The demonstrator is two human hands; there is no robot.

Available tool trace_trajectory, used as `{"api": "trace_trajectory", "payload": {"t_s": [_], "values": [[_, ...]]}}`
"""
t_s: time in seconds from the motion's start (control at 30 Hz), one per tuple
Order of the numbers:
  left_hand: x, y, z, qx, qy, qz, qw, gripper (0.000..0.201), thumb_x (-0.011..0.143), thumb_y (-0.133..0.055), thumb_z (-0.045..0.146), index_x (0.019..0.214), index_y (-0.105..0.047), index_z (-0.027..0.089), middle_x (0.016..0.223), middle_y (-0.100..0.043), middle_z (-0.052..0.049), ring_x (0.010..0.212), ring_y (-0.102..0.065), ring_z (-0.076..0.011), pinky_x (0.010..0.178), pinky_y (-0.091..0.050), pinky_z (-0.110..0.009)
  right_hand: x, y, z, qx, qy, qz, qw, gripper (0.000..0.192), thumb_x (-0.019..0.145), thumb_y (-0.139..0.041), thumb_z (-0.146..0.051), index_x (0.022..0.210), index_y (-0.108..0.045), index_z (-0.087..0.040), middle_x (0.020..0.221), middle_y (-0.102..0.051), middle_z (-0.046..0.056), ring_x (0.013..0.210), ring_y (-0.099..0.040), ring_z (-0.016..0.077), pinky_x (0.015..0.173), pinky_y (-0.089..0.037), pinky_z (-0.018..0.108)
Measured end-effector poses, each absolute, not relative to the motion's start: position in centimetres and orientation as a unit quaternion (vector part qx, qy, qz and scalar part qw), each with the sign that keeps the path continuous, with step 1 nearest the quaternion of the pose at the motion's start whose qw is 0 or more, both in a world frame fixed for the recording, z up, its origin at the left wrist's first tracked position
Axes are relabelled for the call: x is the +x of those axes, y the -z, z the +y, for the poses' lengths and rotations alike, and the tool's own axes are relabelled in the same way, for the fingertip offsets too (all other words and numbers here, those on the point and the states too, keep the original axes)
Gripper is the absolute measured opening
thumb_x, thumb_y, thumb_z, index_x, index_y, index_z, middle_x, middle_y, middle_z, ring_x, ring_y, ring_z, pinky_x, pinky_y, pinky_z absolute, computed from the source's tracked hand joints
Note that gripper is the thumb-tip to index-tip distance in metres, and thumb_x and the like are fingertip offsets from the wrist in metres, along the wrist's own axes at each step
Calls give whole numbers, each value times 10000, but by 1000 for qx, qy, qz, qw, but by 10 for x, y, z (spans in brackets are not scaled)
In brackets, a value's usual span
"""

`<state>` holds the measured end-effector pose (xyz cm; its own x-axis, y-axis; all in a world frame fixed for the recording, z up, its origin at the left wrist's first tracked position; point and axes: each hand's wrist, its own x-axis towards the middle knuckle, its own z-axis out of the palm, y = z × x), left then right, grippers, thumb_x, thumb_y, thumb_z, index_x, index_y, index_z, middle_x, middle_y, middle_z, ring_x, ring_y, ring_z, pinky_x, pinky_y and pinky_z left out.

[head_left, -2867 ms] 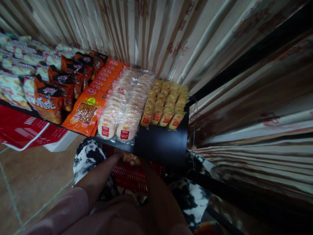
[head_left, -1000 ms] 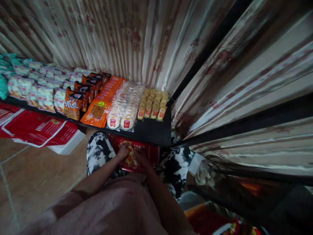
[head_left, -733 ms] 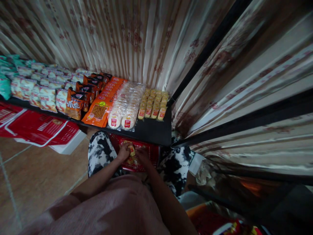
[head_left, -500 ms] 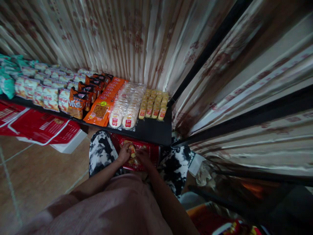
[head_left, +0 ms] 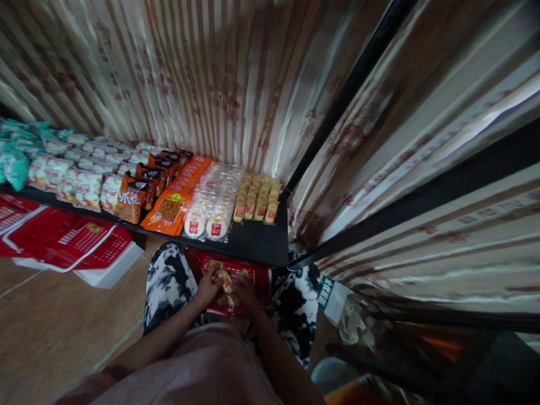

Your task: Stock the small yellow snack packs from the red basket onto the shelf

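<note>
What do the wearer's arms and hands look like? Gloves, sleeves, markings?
Left hand and right hand: bare, no gloves. Forearms uncovered; no watch or marking discernible in the dim light. Top is dull pink, left sleeve included; right sleeve not clearly visible.

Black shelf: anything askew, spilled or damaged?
No spill or damage shows, though the picture is dim. One mild oddity: the small yellow packets stop well short of the front edge of the black shelf, while the round white packets beside them reach nearly to it.
</note>
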<state>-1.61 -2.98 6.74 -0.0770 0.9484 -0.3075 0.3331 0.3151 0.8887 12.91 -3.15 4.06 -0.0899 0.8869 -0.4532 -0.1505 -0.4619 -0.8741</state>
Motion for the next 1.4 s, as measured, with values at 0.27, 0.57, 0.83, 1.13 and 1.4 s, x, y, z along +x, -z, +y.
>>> {"api": "trace_trajectory", "payload": {"t_s": [0.27, 0.57, 0.83, 1.13, 1.4], "values": [[-12, -76, -33, 490, -353, 635, 483, 445, 663, -505, 184, 1102, -553, 131, 1034, -661, -79, 915, -630, -188, 873, -470, -318, 130, -48, -36, -505, -663, -382, 399, 450, 505, -741, -503, 851, -657, -229, 880, -708, 60, 862, -652, 265, 826, -469, 431], [3, -98, -28, 468, -393, 608, 507, 503, 674, -514, 309, 1142, -519, 127, 984, -662, -98, 886, -637, -215, 852, -486, -362, 141, -75, -32, -481, -637, -433, 418, 396, 603, -702, -473, 896, -660, -211, 933, -702, 78, 913, -646, 262, 881, -451, 433], [10, -118, -25, 510, -397, 609, 460, 480, 732, -523, 343, 1168, -499, 144, 1109, -607, -110, 964, -601, -208, 896, -458, -371, 149, -105, -28, -522, -598, -441, 419, 378, 611, -692, -407, 925, -648, -202, 964, -697, 94, 929, -642, 274, 864, -470, 439], [23, -141, -6, 523, -453, 617, 374, 385, 762, -532, 297, 1111, -524, 136, 1029, -596, -104, 909, -600, -192, 834, -490, -348, 150, -140, -13, -543, -543, -461, 445, 312, 691, -608, -329, 976, -624, -203, 982, -685, 80, 883, -650, 238, 805, -505, 368], [32, -164, 13, 541, -484, 579, 372, 270, 801, -461, 267, 1034, -529, 149, 992, -592, -92, 902, -600, -181, 810, -500, -335, 157, -145, 15, -547, -490, -470, 490, 338, 712, -606, -347, 1002, -600, -173, 972, -656, 94, 880, -629, 213, 809, -512, 344]]}}
